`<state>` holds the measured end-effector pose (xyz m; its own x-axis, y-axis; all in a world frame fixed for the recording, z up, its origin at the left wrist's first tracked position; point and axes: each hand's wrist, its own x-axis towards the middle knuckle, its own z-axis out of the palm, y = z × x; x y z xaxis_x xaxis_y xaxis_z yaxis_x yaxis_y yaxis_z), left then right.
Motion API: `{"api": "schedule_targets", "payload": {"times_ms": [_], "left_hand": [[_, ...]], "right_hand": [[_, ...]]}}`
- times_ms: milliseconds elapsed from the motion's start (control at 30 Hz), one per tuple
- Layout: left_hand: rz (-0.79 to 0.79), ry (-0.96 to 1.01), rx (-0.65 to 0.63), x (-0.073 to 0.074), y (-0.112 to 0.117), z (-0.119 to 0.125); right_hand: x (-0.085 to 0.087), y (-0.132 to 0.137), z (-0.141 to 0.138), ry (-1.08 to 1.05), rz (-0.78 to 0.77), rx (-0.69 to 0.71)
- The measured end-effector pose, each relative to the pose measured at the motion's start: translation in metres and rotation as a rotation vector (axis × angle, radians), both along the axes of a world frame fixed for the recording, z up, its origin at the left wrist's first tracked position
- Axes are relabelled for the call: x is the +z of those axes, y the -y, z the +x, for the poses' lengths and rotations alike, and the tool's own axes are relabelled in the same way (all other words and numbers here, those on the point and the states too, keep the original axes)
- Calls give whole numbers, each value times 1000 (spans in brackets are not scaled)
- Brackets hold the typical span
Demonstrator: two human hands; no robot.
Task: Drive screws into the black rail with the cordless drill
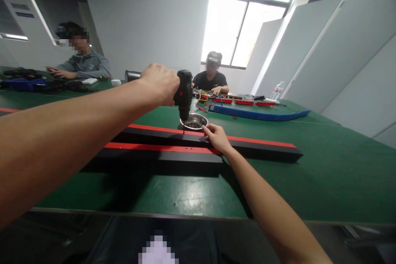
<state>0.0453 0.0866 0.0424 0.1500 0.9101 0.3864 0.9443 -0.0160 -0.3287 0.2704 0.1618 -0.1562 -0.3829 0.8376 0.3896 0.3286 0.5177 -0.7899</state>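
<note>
My left hand is wrapped round the handle of a black cordless drill. The drill points straight down, its bit meeting the red top strip of the farther black bar. Beside that bit, my right hand rests over the same bar with thumb and forefinger drawn together; whether they hold anything small is not clear. Just behind the fingers stands a metal bowl holding many small dark pieces. A second black bar with a red strip lies parallel, closer to me, with small holes in its top.
A long blue strip lies on the green table behind the bars. Farther back are coloured wires and red parts, and a clear bottle. Two people sit across the table, one by a blue bin.
</note>
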Motion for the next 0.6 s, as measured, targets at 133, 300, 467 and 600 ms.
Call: {"api": "schedule_targets", "payload": {"times_ms": [133,300,467,600], "left_hand": [[36,86,8,0,-3,0],[46,281,-63,-2,-3,1],[12,251,-8,2,10,-1],[-82,201,5,5,28,-19]], "right_hand": [[1,1,-1,-6,7,-13],[-1,-1,-2,-26,24,-64],[0,-4,-1,118,91,-153],[1,-9,0,300,90,-151]]}}
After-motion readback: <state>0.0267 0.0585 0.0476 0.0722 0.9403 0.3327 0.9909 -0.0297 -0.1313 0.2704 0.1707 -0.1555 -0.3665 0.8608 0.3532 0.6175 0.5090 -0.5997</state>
